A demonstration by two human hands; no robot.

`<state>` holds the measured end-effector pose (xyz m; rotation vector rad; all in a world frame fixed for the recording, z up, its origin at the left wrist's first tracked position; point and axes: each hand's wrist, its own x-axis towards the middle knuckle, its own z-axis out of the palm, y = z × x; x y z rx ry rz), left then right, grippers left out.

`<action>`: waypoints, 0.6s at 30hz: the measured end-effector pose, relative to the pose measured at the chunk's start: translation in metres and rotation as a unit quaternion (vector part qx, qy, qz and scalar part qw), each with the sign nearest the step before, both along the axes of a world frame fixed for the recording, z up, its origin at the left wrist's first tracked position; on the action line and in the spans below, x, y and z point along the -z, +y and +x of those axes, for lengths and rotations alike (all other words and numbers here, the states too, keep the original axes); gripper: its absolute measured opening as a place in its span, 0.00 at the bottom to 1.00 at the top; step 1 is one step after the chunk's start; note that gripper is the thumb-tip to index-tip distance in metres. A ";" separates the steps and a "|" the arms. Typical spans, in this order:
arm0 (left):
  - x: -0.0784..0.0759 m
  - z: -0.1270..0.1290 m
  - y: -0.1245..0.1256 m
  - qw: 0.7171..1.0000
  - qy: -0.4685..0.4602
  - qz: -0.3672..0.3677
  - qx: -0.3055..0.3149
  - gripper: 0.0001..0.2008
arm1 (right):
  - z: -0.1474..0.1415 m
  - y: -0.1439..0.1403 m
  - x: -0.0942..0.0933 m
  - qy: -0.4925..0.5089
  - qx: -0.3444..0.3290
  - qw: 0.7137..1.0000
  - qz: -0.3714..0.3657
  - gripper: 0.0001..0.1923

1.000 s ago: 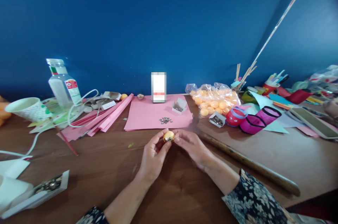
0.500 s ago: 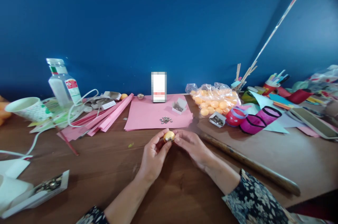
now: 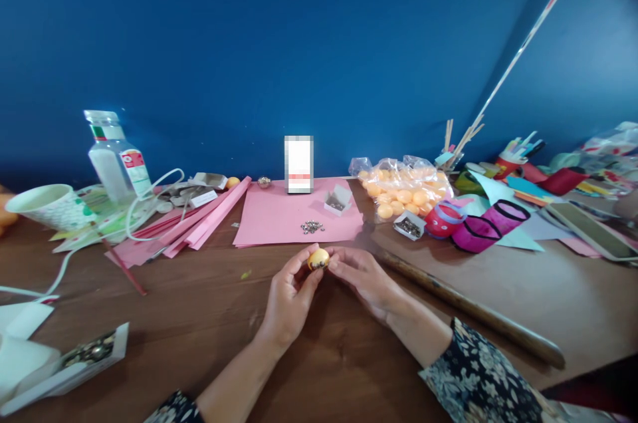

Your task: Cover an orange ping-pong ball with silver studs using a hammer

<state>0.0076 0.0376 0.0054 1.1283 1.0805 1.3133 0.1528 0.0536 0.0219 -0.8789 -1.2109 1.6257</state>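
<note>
In front of me, over the brown table, an orange ping-pong ball (image 3: 318, 258) with small shiny metal tacks on its lower near side is held up. My left hand (image 3: 290, 296) is closed round its left side, fingers behind and thumb in front. The fingertips of my right hand (image 3: 363, 278) pinch together against the ball's right edge; whether a tack is between them is hidden. Just beyond lies a small pile of silver tacks (image 3: 312, 227) on pink paper (image 3: 274, 217). An open white box (image 3: 337, 200) holding more tacks stands behind the pile.
To the right are a bag of orange balls (image 3: 403, 193), a box of tacks (image 3: 409, 227), magenta cuffs (image 3: 477, 234) and a long wooden stick (image 3: 473, 306). At left stand a bottle (image 3: 112, 157), a paper cup (image 3: 50, 210) and a tack-filled tray (image 3: 94, 351). A phone (image 3: 299, 163) leans at the wall.
Both hands keep their hold on the ball, which has turned very slightly. The whole view has shifted a little; otherwise nothing moves.
</note>
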 end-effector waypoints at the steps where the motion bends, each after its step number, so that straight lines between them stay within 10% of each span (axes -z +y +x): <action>1: 0.000 0.000 0.000 1.000 0.000 0.000 0.000 0.21 | 0.000 0.000 0.000 0.001 0.004 1.000 -0.004 0.11; 10: 0.003 -0.001 -0.001 0.999 0.032 0.019 0.000 0.20 | -0.005 -0.002 0.004 0.009 0.053 0.998 -0.019 0.11; 18: -0.002 0.002 0.000 0.985 -0.147 -0.080 0.030 0.24 | -0.008 0.000 0.005 0.054 0.052 0.996 -0.044 0.11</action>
